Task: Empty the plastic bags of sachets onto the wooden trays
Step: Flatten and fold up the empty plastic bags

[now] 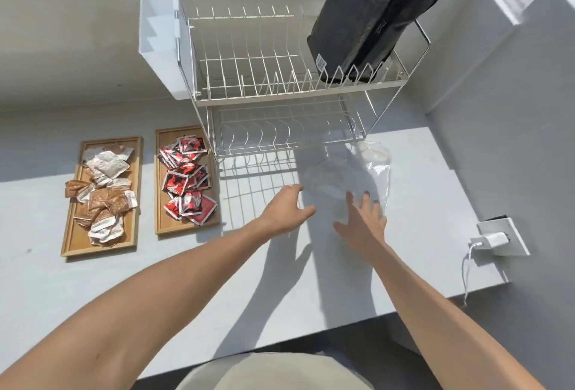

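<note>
Both wooden trays (70, 234) at the left already hold sachets (186, 178). The left hand (287, 207) and right hand (362, 221) spread open-fingered, gripping nothing, over clear plastic bags (351, 178) near the dish rack (280, 84). These limp bags may slide off the bench (217, 280).

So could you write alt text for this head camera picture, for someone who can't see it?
Two bare hands, left hand and right hand, reach onto a clear plastic bag lying on a white counter. To the left, two wooden trays hold heaped sachets; behind stands a wire dish rack.
</note>
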